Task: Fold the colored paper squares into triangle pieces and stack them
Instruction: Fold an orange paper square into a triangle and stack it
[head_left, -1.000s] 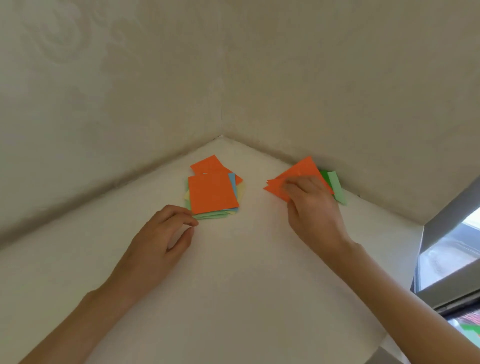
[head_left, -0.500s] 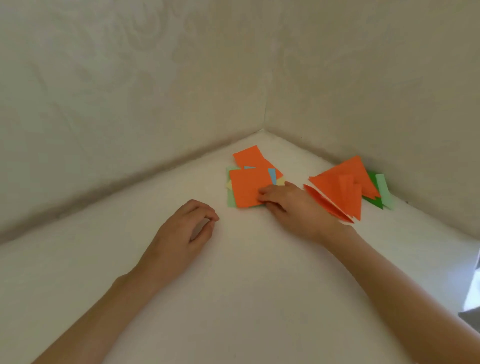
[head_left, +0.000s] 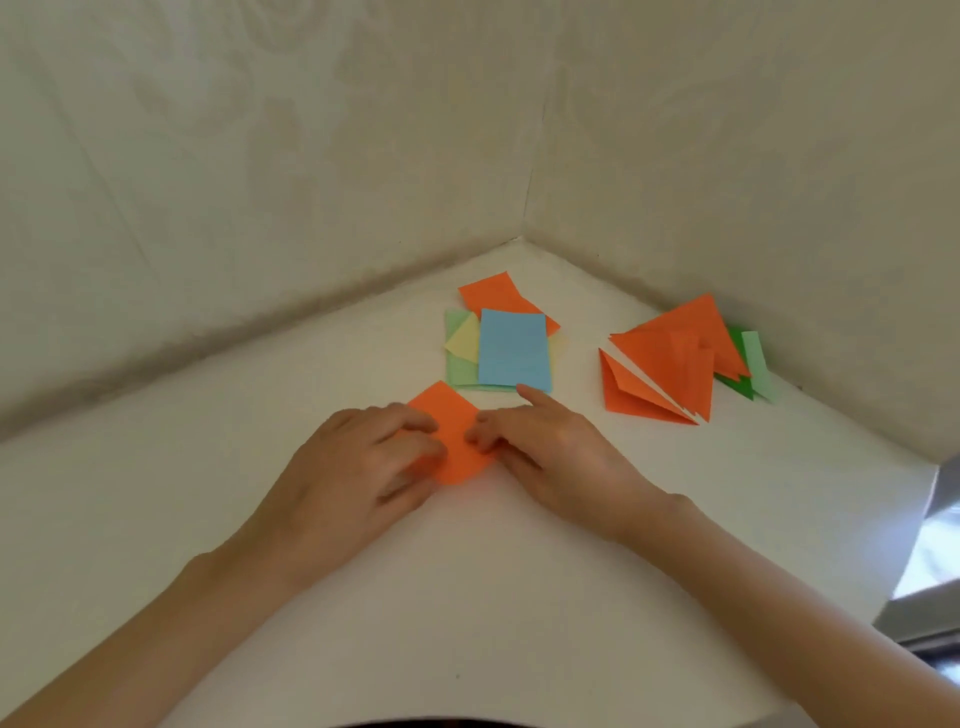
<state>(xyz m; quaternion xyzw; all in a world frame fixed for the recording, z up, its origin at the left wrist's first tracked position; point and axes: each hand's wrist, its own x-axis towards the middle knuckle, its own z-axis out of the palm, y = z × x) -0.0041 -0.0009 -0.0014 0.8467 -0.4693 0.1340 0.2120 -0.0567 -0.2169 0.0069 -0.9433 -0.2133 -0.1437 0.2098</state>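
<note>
An orange square (head_left: 451, 434) lies on the white surface (head_left: 467, 597) in front of the person, turned so that one corner points away, and both hands are on it. The left hand (head_left: 358, 467) covers the square's left part, its fingers bent down over the paper. The right hand (head_left: 550, 457) holds the right corner with bent fingers, while its index finger sticks out straight toward the pile beyond. The fingers are blurred, so it is hard to say whether the paper's near edge is lifted or flat.

Just behind the square, toward the corner where the two walls (head_left: 260, 182) meet, sits a loose pile of squares (head_left: 467, 364) with a blue sheet (head_left: 513, 351) on top; pale green, yellow and orange sheets stick out from under it. To the right of the pile, apart from it, lie several folded orange triangles (head_left: 670, 358), overlapping one another, one of them slightly open along its fold. Under their far side, close to the right wall, green pieces (head_left: 748, 371) show in dark and pale shades.
</note>
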